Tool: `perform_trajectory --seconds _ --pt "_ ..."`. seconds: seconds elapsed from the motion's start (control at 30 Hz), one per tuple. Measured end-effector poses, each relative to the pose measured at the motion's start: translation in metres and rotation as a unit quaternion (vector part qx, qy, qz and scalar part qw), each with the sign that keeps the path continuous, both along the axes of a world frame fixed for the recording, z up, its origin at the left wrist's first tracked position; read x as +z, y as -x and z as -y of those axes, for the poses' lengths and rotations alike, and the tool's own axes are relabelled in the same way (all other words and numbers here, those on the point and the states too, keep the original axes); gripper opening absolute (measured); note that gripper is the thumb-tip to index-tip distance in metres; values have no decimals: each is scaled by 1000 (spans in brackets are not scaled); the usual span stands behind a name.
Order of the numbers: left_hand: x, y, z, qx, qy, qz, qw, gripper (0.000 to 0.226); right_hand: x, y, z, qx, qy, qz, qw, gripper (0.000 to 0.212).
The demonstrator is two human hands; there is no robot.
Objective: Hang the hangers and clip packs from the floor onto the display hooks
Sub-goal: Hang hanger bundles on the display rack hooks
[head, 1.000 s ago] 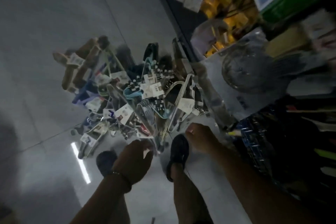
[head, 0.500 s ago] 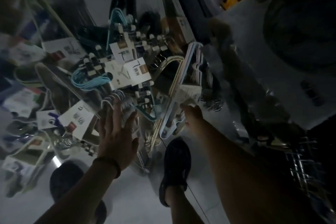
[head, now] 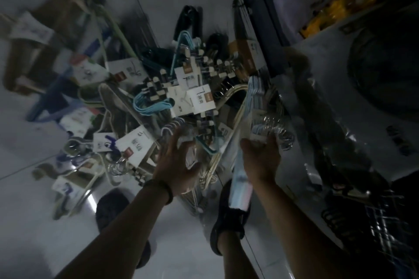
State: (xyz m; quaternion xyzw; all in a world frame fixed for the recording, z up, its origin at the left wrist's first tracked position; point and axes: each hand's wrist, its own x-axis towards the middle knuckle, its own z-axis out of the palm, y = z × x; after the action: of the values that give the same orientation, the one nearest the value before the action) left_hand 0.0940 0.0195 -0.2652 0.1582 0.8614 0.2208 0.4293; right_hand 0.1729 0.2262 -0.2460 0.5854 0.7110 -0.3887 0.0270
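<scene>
Clamps the right hand [head: 260, 158] round the pale-blue hanger bundle [head: 240, 184], long axis running away from the body above the floor pile [head: 192, 102]. Spreads the left hand [head: 176, 165] flat on that pile, holding nothing. Probably calls for lifting rightward toward the shelving [head: 269, 29].

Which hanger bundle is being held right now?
The pale blue bundle on the right: the right hand grips it. The turquoise bundle farther left lies untouched, and the left hand holds nothing.
</scene>
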Motion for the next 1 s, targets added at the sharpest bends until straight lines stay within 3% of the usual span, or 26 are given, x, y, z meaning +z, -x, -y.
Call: perform_trajectory --seconds 0.1,0.13,0.2,0.27,0.4,0.43,0.5,0.6,0.67,0.73,0.8,0.87,1.0 --pt "38 10 0 188 -103 56 975 51 44 11 16 78 -84 -22 993 33" --pt "53 11 1 261 -152 109 947 50 60 15 25 89 -90 -26 992 34" --pt "82 3 6 400 -264 265 837 50 91 23 49 122 -88 -41 988 40" --pt "99 -12 16 466 -325 365 738 56 109 24 80 197 -79 -77 974 40" --pt "106 -27 45 510 -403 366 666 51 103 26 145 367 -60 -116 921 23" --pt "102 -25 55 526 -404 347 663 53 98 28 158 402 -64 -127 904 17" --pt "95 -17 75 558 -400 305 660 49 91 30 174 481 -37 -144 864 29" --pt "81 -8 99 626 -359 296 626 53 82 37 176 588 -17 -158 793 35" --pt "66 -3 110 662 -334 325 587 46 73 46 177 582 -110 -183 784 22" --pt "50 6 119 678 -326 343 563 33 62 61 175 538 -187 -144 809 25" --pt "34 18 128 678 -310 340 574 27 46 74 176 531 -158 -24 832 48" --pt "24 27 132 666 -274 353 597 25 24 77 178 558 -94 101 818 57" --pt "3 19 134 663 -130 330 659 27 -1 58 196 589 -51 170 789 65"
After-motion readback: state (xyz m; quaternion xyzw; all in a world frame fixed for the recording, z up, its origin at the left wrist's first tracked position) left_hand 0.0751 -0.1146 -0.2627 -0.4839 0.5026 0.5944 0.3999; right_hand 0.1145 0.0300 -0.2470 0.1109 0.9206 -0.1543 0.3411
